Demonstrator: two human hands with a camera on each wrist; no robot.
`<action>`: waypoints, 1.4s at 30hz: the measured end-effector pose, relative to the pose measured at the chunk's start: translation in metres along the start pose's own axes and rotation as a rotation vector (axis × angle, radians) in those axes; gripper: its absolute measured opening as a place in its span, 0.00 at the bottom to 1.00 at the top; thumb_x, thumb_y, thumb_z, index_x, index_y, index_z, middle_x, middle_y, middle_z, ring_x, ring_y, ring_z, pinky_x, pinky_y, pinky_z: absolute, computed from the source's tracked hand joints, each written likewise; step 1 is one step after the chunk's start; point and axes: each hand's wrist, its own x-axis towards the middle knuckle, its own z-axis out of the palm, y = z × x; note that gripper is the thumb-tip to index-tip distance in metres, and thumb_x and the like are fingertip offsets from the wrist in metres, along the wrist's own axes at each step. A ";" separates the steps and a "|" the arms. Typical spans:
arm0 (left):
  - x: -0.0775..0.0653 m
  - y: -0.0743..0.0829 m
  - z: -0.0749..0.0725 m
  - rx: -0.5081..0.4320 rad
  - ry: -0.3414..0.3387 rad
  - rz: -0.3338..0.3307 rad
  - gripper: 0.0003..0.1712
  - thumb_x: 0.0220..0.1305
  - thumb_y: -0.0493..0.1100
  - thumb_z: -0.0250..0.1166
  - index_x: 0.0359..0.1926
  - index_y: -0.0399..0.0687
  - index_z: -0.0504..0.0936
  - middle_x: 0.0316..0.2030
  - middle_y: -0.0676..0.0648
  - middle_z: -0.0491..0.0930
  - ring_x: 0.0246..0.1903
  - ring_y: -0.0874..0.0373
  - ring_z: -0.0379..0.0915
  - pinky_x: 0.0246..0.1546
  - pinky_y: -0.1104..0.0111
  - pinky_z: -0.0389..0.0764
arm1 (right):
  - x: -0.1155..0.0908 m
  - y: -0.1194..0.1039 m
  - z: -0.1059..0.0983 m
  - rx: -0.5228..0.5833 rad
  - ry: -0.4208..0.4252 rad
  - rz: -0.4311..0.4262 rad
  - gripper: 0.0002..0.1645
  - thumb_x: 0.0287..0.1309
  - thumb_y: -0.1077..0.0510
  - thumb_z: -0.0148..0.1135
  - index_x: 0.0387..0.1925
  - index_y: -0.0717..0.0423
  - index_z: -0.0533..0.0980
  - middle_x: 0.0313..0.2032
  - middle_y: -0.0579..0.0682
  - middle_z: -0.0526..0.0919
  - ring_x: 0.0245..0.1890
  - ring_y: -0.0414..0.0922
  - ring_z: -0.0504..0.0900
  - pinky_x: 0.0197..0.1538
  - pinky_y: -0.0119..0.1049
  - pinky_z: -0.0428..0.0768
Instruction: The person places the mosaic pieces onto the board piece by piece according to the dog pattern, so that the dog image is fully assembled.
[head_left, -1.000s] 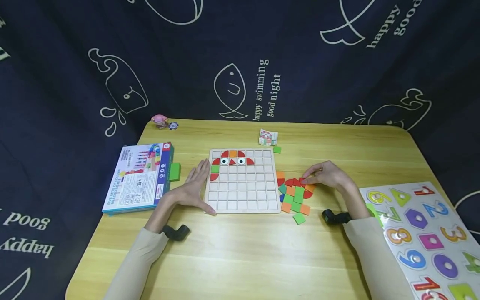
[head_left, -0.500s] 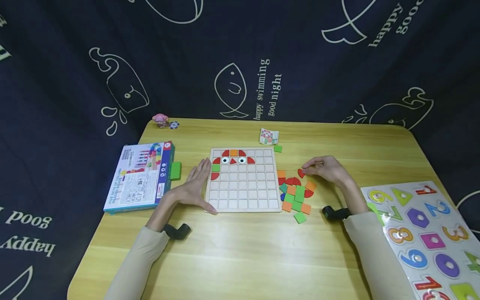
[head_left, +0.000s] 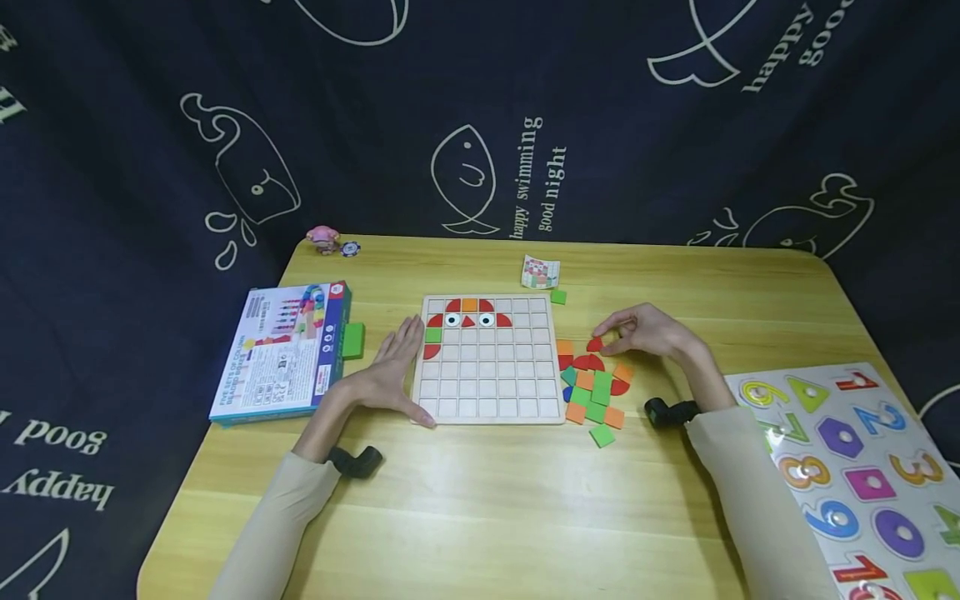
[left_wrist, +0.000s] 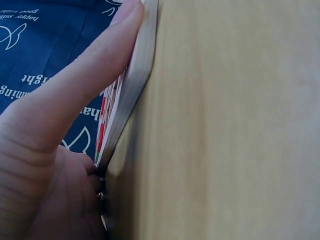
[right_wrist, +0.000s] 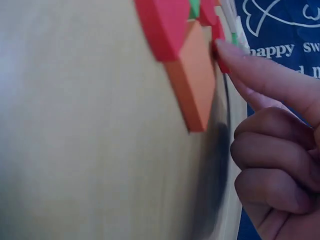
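A wooden grid board [head_left: 491, 383] lies mid-table. Red quarter-circle tiles, two eye tiles, a red triangle, an orange and a green square fill cells at its upper left. My left hand [head_left: 386, 375] is spread along the board's left edge, thumb at the near corner; the left wrist view shows the thumb [left_wrist: 85, 70] against the board's side [left_wrist: 132, 85]. To the right of the board, my right hand [head_left: 643, 329] pinches a red quarter-circle tile [head_left: 595, 343] between thumb and index finger, the other fingers curled in. Just below it lies a loose pile of tiles [head_left: 602, 387].
A small printed card [head_left: 541, 272] and a green tile [head_left: 558, 297] lie beyond the board. At left are a boxed toy [head_left: 281, 354], a green block [head_left: 353, 340] and a pink figurine [head_left: 322, 238]. A number puzzle board [head_left: 855, 467] sits under the right forearm's side.
My right hand has lifted the red quarter-circle tile off the pile's far side and moved it slightly left toward the board. My left hand stays at the board's edge.
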 end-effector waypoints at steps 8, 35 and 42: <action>0.000 0.000 0.000 0.001 -0.002 -0.015 0.91 0.27 0.74 0.76 0.74 0.43 0.23 0.75 0.42 0.17 0.75 0.47 0.11 0.75 0.45 0.28 | 0.000 -0.007 0.007 -0.091 0.037 -0.065 0.22 0.47 0.52 0.75 0.45 0.54 0.80 0.13 0.43 0.61 0.16 0.41 0.60 0.26 0.33 0.61; 0.004 -0.001 0.003 -0.014 0.011 0.027 0.90 0.28 0.75 0.75 0.74 0.42 0.23 0.75 0.41 0.17 0.75 0.48 0.11 0.75 0.48 0.27 | 0.038 -0.137 0.134 -0.154 0.358 -0.064 0.18 0.53 0.51 0.70 0.14 0.54 0.78 0.12 0.42 0.72 0.14 0.39 0.65 0.16 0.29 0.57; 0.001 -0.004 0.002 -0.029 0.021 0.027 0.90 0.28 0.74 0.76 0.74 0.41 0.23 0.75 0.40 0.18 0.75 0.46 0.12 0.75 0.46 0.27 | 0.040 -0.144 0.135 -0.226 0.341 -0.084 0.25 0.52 0.50 0.70 0.09 0.52 0.70 0.09 0.40 0.61 0.11 0.37 0.57 0.15 0.28 0.52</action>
